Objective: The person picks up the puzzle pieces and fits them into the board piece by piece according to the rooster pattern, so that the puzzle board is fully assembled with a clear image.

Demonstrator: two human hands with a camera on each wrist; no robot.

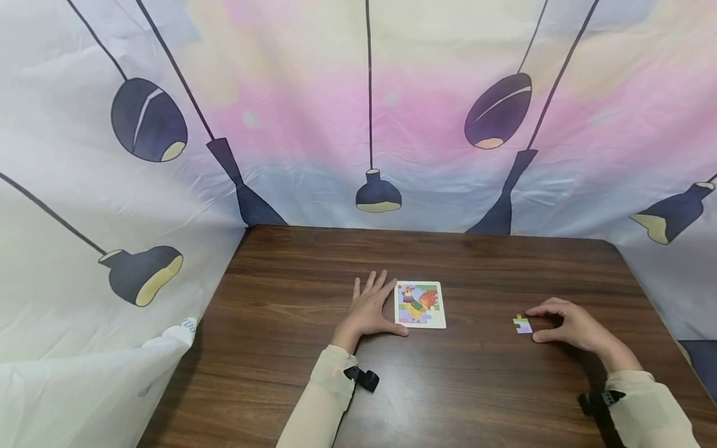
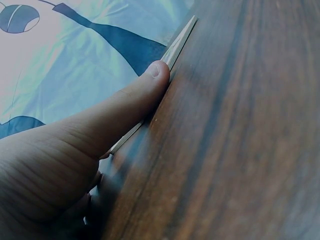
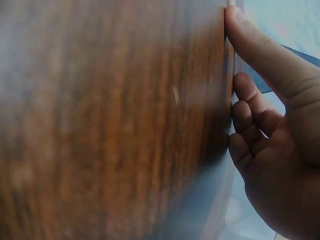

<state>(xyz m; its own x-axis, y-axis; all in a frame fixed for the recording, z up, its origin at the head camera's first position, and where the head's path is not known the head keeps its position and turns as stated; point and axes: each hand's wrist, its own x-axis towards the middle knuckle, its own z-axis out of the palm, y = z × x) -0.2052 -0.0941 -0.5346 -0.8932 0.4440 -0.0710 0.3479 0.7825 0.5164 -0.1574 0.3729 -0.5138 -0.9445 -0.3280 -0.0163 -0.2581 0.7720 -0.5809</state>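
A square jigsaw puzzle (image 1: 438, 318) with a white border and a rooster picture lies flat near the table's middle. My left hand (image 1: 370, 313) is spread at its left side, thumb tip at the near edge and forefinger by the far left corner. In the left wrist view the thumb (image 2: 125, 107) lies against the puzzle's thin edge (image 2: 182, 42). Well to the right, a small green and lilac puzzle piece (image 1: 523, 325) sits on the wood. Thumb and forefinger of my right hand (image 1: 572, 326) pinch its right side; the other fingers (image 3: 242, 117) curl down to the table.
The brown wooden table (image 1: 291, 298) reaches back to a pastel curtain (image 1: 313, 112) printed with dark lamps. White cloth (image 1: 162, 348) hangs along the left edge. Each wrist wears a small black camera on a strap, such as the left camera (image 1: 366, 379).
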